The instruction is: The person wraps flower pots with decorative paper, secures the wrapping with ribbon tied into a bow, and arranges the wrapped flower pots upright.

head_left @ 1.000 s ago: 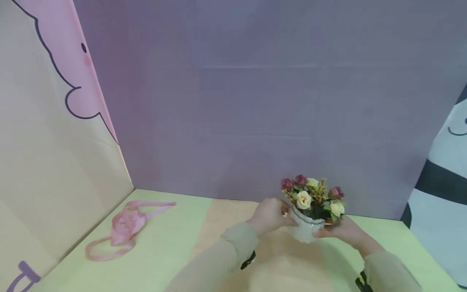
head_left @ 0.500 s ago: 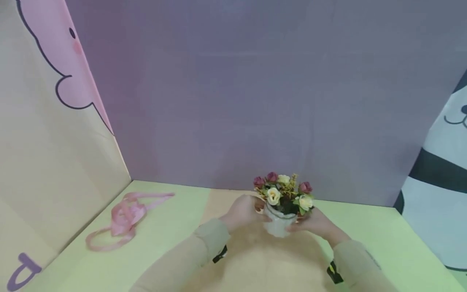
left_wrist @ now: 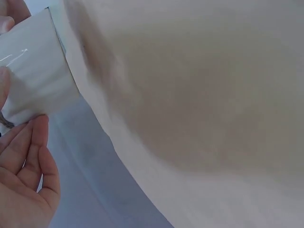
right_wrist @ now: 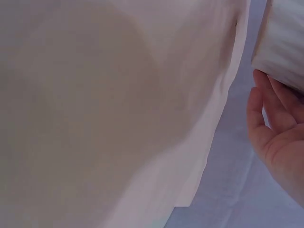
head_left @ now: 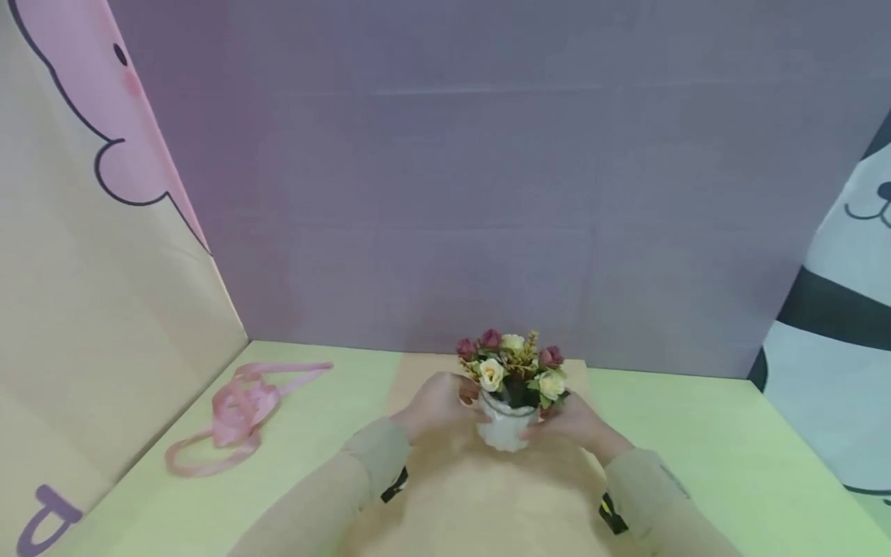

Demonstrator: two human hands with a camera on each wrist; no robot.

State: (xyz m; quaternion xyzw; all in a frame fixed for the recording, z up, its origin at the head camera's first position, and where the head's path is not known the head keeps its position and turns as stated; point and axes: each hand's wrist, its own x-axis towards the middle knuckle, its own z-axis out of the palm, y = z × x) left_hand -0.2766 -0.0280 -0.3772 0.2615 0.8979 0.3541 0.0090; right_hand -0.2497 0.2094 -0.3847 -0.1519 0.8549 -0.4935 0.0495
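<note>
Running open between the sleeves and wide to the right across the bench, less so on the left around a pink ribbon. Gripping the white pot at the peach strip, toward the back, with left hand and right hand on opposite sides, fingers curved and parted to its width. Cannot tell whether lifted or resting, cut off in both wrist views, with back edge partly hidden by flowers before a purple-grey wall
</note>
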